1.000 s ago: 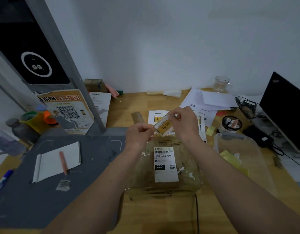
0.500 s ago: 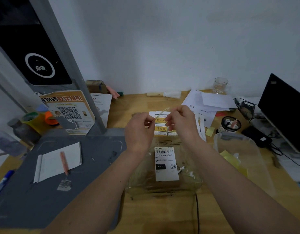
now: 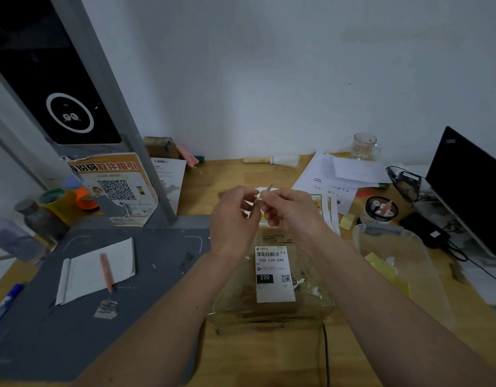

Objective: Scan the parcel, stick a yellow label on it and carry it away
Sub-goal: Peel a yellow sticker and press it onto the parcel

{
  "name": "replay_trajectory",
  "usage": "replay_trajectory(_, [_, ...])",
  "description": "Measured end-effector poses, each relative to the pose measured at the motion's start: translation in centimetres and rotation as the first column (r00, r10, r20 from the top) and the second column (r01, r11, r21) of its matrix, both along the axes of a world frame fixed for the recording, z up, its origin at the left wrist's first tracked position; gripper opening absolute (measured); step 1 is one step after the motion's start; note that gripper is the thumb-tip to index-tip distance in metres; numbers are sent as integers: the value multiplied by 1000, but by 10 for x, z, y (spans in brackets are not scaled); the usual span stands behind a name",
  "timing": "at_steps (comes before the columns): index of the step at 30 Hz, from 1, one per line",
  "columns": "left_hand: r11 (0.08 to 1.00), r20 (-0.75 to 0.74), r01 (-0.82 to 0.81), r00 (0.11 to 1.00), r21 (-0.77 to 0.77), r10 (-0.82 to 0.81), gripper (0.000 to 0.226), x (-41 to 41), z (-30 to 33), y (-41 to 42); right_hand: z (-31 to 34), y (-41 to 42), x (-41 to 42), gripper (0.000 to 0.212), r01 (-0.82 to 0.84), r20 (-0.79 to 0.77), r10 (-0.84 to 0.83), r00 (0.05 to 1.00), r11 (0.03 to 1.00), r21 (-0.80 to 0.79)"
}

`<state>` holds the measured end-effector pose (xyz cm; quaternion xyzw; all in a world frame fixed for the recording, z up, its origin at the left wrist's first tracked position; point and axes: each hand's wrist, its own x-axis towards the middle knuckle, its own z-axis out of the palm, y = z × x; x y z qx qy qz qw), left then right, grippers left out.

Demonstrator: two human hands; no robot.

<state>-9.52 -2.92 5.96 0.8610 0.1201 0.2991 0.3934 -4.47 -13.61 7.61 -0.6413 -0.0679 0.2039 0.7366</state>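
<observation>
1. Above the parcel (image 3: 270, 286), your left hand (image 3: 232, 219) and right hand (image 3: 290, 212) meet, fingertips pinching a small yellow label (image 3: 265, 191) seen nearly edge-on between them.
2. On the wooden desk (image 3: 269, 358), the parcel lies flat beside the grey scanner mat (image 3: 163, 275), its white shipping label (image 3: 273, 273) facing up.
3. Behind your hands lies the sheet of yellow labels (image 3: 320, 203).

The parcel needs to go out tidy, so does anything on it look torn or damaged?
Yes. The parcel has ragged white shreds stuck to its clear wrap just right of the white shipping label, like leftovers of a torn-off sticker. The label itself lies flat and readable.
</observation>
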Motion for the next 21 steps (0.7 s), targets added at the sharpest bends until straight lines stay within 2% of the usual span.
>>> replay_trajectory(3, [996, 48, 54, 998, -76, -51, 12, -3, 3, -5, -2, 0, 1, 13, 26, -11, -26, 1000, 1000, 0])
replay_trajectory(6, [964, 43, 67, 997, -257, -57, 11, -5, 7, -8, -4, 1, 2, 11, 50, -15, -50, 999, 999, -9])
replay_trajectory(10, [859, -15, 44, 998, -510, -60, 18, -5, 12, -8, -9, 1, 3, 14, 84, 1, -84, 996, 996, -23])
replay_trajectory(14, [804, -98, -17, 994, -594, -51, 16, -2, 13, -7, -13, 0, 2, 15, 106, 5, -106, 994, 994, -9])
replay_trajectory(17, [699, -98, -5, 991, -715, -93, 10, -1, 14, -6, -15, 1, 3, 15, 111, -2, -111, 994, 994, 0])
replay_trajectory(21, [596, -106, -6, 986, -803, -132, 7, 0, 14, -2, -17, 1, 4, 13, 91, 5, -91, 996, 996, -14])
